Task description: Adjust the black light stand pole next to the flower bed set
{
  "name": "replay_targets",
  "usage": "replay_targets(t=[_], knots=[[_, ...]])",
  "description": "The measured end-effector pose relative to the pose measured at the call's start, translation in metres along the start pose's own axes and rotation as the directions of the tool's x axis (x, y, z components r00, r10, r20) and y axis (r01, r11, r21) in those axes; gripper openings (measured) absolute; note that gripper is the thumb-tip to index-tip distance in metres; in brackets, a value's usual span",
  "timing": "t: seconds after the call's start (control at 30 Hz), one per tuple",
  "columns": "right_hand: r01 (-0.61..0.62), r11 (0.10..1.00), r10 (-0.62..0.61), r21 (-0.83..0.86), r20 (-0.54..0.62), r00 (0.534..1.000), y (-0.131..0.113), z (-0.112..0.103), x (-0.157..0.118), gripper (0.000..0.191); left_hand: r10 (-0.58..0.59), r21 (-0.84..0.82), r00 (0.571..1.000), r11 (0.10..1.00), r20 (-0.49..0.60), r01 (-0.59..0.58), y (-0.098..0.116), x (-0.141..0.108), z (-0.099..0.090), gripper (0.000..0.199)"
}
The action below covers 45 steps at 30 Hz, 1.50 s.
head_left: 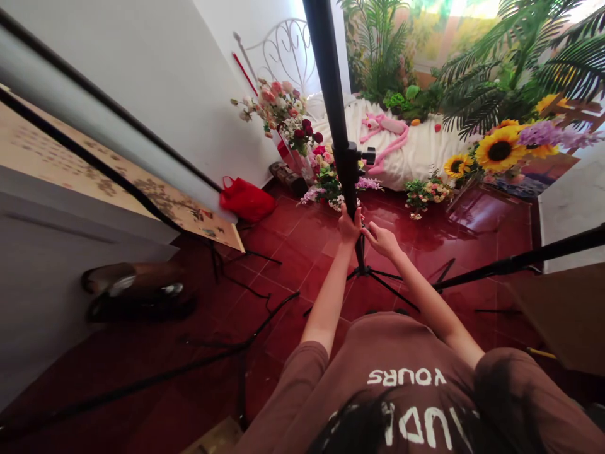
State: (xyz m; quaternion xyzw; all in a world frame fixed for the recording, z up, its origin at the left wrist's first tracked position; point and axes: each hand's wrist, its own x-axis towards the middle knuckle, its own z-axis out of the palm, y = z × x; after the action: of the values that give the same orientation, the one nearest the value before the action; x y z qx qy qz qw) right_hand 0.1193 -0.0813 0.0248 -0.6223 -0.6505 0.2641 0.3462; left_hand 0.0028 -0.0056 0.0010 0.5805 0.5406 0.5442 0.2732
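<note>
A black tripod stand [334,88] rises upright in front of me, its legs [363,272] spread on the red floor. My left hand [350,226] is wrapped round the pole, below a collar with a black knob [368,155]. Close beside it, on the right of the pole, my right hand [380,239] has its fingers pinched together against the stand. Whatever those fingertips grip is too small to make out. Both arms reach forward from a brown printed T-shirt.
More black poles cross at left [94,397] and right [520,260]. A red bag [247,199] lies by the left wall. Ahead are flowers [278,101], a white draped cloth [425,148] with a pink plush toy [390,126], and sunflowers [500,150]. A printed panel [118,170] leans left.
</note>
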Motion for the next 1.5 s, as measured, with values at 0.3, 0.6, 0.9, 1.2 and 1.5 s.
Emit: replay_targets(t=[0.3, 0.6, 0.9, 1.2, 1.5], knots=[[-0.575, 0.142, 0.27, 0.805, 0.528, 0.805, -0.014, 0.024, 0.006, 0.047, 0.027, 0.008, 1.0, 1.0, -0.004, -0.027, 0.005, -0.002, 0.0, 0.052], [-0.494, -0.235, 0.24, 0.837, 0.542, 0.805, -0.028, 0.016, -0.001, 0.04, 0.023, -0.024, 1.0, 0.999, 0.004, -0.023, 0.01, -0.004, -0.001, 0.046], [-0.527, -0.239, 0.235, 0.816, 0.575, 0.784, -0.009, -0.005, -0.031, 0.03, 0.034, -0.003, 0.999, 0.999, -0.022, -0.034, -0.004, -0.03, -0.003, 0.044], [-0.324, -0.339, 0.486, 0.883, 0.459, 0.744, 0.081, -0.039, -0.114, 0.019, -0.368, 0.343, 0.924, 0.886, 0.108, 0.313, -0.088, -0.164, 0.0, 0.039], [-0.013, -0.393, 0.68, 0.919, 0.301, 0.669, 0.125, -0.077, -0.18, 0.014, -0.425, 0.389, 0.651, 0.897, 0.629, 0.21, -0.068, -0.235, 0.06, 0.037]])
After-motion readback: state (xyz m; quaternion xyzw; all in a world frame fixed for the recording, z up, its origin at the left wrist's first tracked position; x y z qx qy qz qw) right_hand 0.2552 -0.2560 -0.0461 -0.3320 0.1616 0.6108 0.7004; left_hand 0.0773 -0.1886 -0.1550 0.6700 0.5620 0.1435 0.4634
